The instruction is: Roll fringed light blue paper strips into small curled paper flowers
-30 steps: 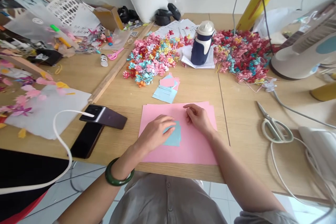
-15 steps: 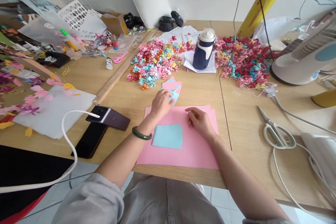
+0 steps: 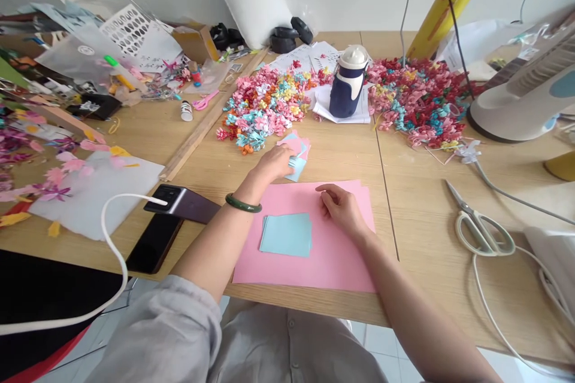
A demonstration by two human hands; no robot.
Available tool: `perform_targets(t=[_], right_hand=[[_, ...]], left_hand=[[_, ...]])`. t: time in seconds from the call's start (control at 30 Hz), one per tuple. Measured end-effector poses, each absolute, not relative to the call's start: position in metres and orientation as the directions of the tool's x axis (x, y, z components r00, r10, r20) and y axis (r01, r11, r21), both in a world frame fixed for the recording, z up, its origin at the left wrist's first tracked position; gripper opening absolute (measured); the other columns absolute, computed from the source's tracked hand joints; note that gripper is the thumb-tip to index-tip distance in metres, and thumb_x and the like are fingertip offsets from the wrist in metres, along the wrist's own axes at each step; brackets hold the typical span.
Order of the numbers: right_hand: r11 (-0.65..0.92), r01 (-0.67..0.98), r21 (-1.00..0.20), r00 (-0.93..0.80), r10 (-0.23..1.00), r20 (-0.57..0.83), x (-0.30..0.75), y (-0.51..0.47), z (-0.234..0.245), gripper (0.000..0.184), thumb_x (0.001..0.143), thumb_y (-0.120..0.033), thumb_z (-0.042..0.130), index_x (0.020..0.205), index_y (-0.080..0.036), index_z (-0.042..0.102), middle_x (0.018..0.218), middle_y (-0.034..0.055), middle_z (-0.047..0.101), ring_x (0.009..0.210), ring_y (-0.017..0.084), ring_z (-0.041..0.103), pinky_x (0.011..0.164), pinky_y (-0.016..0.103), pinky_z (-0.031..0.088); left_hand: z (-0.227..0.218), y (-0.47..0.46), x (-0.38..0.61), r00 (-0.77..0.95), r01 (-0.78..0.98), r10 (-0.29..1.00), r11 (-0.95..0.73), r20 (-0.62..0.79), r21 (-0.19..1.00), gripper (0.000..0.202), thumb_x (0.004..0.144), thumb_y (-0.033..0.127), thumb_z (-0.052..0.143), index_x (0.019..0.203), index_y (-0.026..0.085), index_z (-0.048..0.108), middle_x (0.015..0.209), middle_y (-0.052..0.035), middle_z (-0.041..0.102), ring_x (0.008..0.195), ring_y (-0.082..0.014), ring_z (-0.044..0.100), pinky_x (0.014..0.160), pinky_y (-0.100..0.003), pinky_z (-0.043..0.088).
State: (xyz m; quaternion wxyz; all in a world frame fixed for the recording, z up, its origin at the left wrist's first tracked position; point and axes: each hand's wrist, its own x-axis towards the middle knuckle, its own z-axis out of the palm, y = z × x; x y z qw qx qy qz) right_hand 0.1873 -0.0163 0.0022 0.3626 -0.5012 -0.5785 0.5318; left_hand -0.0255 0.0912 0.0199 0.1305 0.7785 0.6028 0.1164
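Note:
My left hand point(image 3: 279, 163), wearing a dark green bangle point(image 3: 243, 203), reaches past the far edge of the pink sheets. Its thumb and fingers close around small paper cards, pink point(image 3: 294, 142) and light blue point(image 3: 294, 170), piled loosely on the table; the fingers partly cover the pile. My right hand point(image 3: 339, 208) rests on the large pink paper sheets point(image 3: 336, 263), index finger stretched out and the others loosely curled, nothing held. Left of it, a neat stack of light blue paper cards point(image 3: 286, 234) lies on the pink sheets.
Heaps of curled paper flowers point(image 3: 269, 102) lie behind, with a dark blue bottle point(image 3: 347, 84) between them. Scissors point(image 3: 480, 227) lie at right. A wooden strip point(image 3: 193, 143), a phone point(image 3: 155, 242) and a cabled device point(image 3: 188, 203) are at left. A white appliance point(image 3: 507, 102) stands far right.
My left hand has come down onto the small pile of cards, its fingers closing at the pile. My right hand stays in place on the pink sheets.

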Motion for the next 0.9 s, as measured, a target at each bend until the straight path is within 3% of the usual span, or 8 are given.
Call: perform_targets(t=[0.2, 0.37, 0.43, 0.53, 0.63, 0.7, 0.8, 0.9], right_hand=[[-0.062, 0.186, -0.981, -0.235, 0.966, -0.106, 0.188, -0.016, -0.001, 0.024, 0.088, -0.034, 0.048, 0.099, -0.018, 0.063, 0.063, -0.0034, 0.057, 0.047, 0.01, 0.054, 0.049, 0.024, 0.048], [-0.066, 0.158, -0.985, -0.227, 0.969, -0.101, 0.187, -0.016, -0.003, 0.023, 0.089, -0.032, 0.048, 0.099, -0.017, 0.063, 0.061, -0.0036, 0.055, 0.045, 0.009, 0.053, 0.048, 0.024, 0.048], [-0.051, 0.115, -0.992, -0.197, 0.978, -0.073, 0.187, -0.016, -0.002, 0.026, 0.09, -0.035, 0.049, 0.103, -0.017, 0.063, 0.066, -0.0018, 0.058, 0.049, 0.01, 0.054, 0.049, 0.025, 0.05], [0.109, 0.117, -0.987, -0.1, 0.99, 0.097, 0.187, -0.017, 0.003, 0.037, 0.088, -0.041, 0.058, 0.119, -0.022, 0.059, 0.103, 0.0073, 0.066, 0.084, 0.017, 0.063, 0.065, 0.029, 0.058], [0.23, 0.168, -0.959, -0.104, 0.971, 0.214, 0.187, -0.017, 0.006, 0.051, 0.082, -0.041, 0.068, 0.129, -0.026, 0.054, 0.137, 0.01, 0.055, 0.114, 0.021, 0.058, 0.086, 0.034, 0.058], [0.183, 0.188, -0.965, -0.132, 0.978, 0.16, 0.187, -0.016, 0.005, 0.041, 0.082, -0.041, 0.069, 0.118, -0.022, 0.061, 0.122, 0.0098, 0.065, 0.1, 0.019, 0.064, 0.083, 0.034, 0.059], [0.06, 0.19, -0.98, -0.08, 0.996, 0.046, 0.187, -0.014, -0.001, 0.027, 0.084, -0.045, 0.066, 0.086, -0.018, 0.065, 0.076, 0.0028, 0.068, 0.067, 0.014, 0.063, 0.066, 0.03, 0.058], [-0.004, 0.038, -0.999, -0.054, 0.999, -0.006, 0.19, -0.01, -0.004, 0.034, 0.084, -0.05, 0.065, 0.078, -0.017, 0.066, 0.066, 0.0019, 0.066, 0.058, 0.013, 0.062, 0.059, 0.03, 0.058]], left_hand=[[0.025, 0.099, -0.025, 0.242, 0.918, 0.97, -0.232, 0.009, 0.321, 0.018, 0.064, 0.007, 0.069, 0.076, 0.02, 0.069, 0.089, -0.0067, 0.071, 0.091, -0.0263, 0.066, 0.084, -0.031, 0.05], [0.039, 0.086, -0.026, 0.221, 0.927, 0.975, -0.219, 0.03, 0.305, 0.004, 0.073, 0.012, 0.067, 0.075, 0.016, 0.068, 0.097, -0.0099, 0.068, 0.099, -0.0275, 0.062, 0.091, -0.035, 0.049], [0.053, 0.073, -0.02, 0.261, 0.914, 0.957, -0.286, 0.125, 0.288, 0.004, 0.077, 0.013, 0.065, 0.077, 0.016, 0.068, 0.097, -0.01, 0.066, 0.104, -0.0277, 0.06, 0.096, -0.037, 0.047], [0.077, 0.05, -0.003, 0.352, 0.848, 0.902, -0.42, 0.249, 0.323, 0.013, 0.08, 0.009, 0.06, 0.084, 0.016, 0.069, 0.1, -0.0084, 0.064, 0.11, -0.0264, 0.058, 0.104, -0.04, 0.043], [0.086, 0.03, 0.021, 0.472, 0.789, 0.848, -0.528, 0.239, 0.314, 0.013, 0.08, 0.006, 0.059, 0.082, 0.015, 0.068, 0.097, -0.0073, 0.064, 0.107, -0.0251, 0.058, 0.104, -0.041, 0.043], [0.081, 0.022, 0.035, 0.53, 0.763, 0.82, -0.572, 0.213, 0.302, 0.012, 0.08, 0.006, 0.06, 0.083, 0.014, 0.068, 0.096, -0.008, 0.065, 0.104, -0.0248, 0.06, 0.098, -0.039, 0.048], [0.062, 0.018, 0.046, 0.506, 0.732, 0.813, -0.581, 0.288, 0.355, 0.013, 0.08, 0.004, 0.06, 0.084, 0.014, 0.067, 0.104, -0.0098, 0.067, 0.107, -0.0251, 0.061, 0.097, -0.039, 0.05], [0.041, 0.018, 0.047, 0.308, 0.619, 0.806, -0.573, 0.505, 0.537, 0.032, 0.083, 0.013, 0.065, 0.115, 0.017, 0.063, 0.134, -0.0126, 0.058, 0.129, -0.0246, 0.051, 0.112, -0.041, 0.041]])
